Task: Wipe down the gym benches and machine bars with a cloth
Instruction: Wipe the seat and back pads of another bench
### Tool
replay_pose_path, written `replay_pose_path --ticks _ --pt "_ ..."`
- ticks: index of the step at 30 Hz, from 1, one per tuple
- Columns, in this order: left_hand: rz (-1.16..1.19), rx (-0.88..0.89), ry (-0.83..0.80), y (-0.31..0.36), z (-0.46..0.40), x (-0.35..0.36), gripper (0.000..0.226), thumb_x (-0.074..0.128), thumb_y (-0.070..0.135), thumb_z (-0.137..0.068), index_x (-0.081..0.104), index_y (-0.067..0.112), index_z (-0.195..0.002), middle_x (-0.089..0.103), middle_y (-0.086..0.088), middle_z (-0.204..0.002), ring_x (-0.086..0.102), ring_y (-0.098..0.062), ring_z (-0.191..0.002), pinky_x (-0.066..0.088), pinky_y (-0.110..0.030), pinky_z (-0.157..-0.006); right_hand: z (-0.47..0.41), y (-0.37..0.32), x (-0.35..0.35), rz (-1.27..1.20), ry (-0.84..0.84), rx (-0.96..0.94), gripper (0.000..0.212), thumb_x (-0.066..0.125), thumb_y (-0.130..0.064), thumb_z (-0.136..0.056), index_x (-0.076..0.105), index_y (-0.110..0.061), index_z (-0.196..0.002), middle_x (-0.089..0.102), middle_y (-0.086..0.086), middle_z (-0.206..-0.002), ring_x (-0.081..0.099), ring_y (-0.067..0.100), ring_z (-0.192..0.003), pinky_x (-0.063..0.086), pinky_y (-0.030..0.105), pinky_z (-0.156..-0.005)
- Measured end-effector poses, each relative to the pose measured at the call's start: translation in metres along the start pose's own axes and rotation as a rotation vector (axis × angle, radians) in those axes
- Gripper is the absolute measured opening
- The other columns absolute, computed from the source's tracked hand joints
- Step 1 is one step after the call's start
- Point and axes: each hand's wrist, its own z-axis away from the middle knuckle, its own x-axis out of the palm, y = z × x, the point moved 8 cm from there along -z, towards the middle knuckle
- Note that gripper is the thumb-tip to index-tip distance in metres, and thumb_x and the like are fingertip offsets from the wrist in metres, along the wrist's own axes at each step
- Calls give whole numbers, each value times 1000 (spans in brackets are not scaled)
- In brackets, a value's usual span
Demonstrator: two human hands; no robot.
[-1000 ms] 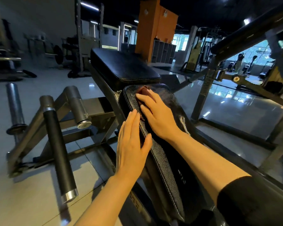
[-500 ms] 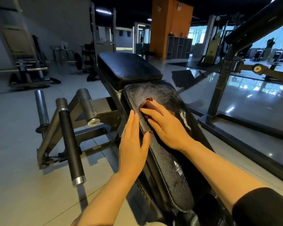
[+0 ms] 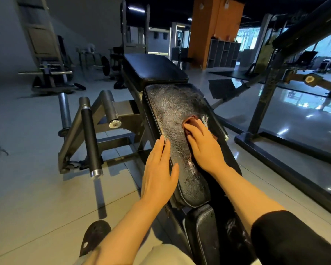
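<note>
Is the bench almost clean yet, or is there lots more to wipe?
Part done. The middle pad shows swirly wipe marks over its upper half. In hand: the right hand presses a reddish cloth flat on that pad, while the left hand rests flat on its left edge. Left: the far pad shows no marks, and the black handle bar and steel pegs look untouched.

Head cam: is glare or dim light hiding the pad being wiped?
Head view: dim gym, sharp picture; wipe streaks gleam on the black textured bench pad; bright window reflections on the glossy floor at right; wide-angle bends the edges; reddish-brown cloth mostly hidden under the right hand.
</note>
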Motion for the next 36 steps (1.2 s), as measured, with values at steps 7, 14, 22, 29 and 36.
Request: replay_pose_path --ticks 7,14,22,29,36 --pt "-62 -77 -56 18 24 20 78 54 22 -95 4 15 -154 -3 3 -161 -8 -7 -146 6 -32 -122 40 -36 15 -35 -138 -209 50 27 -40 -102 48 -17 -141 33 13 -154 27 27 -144 20 37 -118" --pt "-133 22 -90 9 34 20 76 50 36 -98 2 19 -154 -10 8 -159 -13 -5 -145 -2 -24 -118 52 -8 1 -9 73 72 40 36 -31 -102 54 -15 -135 41 10 -146 39 27 -133 36 43 -110" --pt "-48 67 -83 -6 46 20 76 39 55 -94 5 23 -154 -4 9 -162 -9 -6 -147 6 -33 -120 66 -5 3 32 -73 -122 45 31 -37 -101 49 -21 -139 34 7 -154 25 19 -145 31 36 -113" --pt "-3 87 -9 -1 45 26 77 54 30 -94 9 12 -154 0 -1 -162 -7 -9 -148 8 -35 -121 82 -34 11 21 84 37 42 33 -35 -103 49 -24 -140 35 3 -153 24 10 -142 24 19 -109" --pt "43 131 37 4 51 35 62 36 32 -95 23 9 -152 10 -5 -161 2 -15 -149 15 -41 -120 92 25 -11 49 26 128 38 36 -31 -104 45 -27 -141 31 0 -155 24 9 -143 27 30 -115"
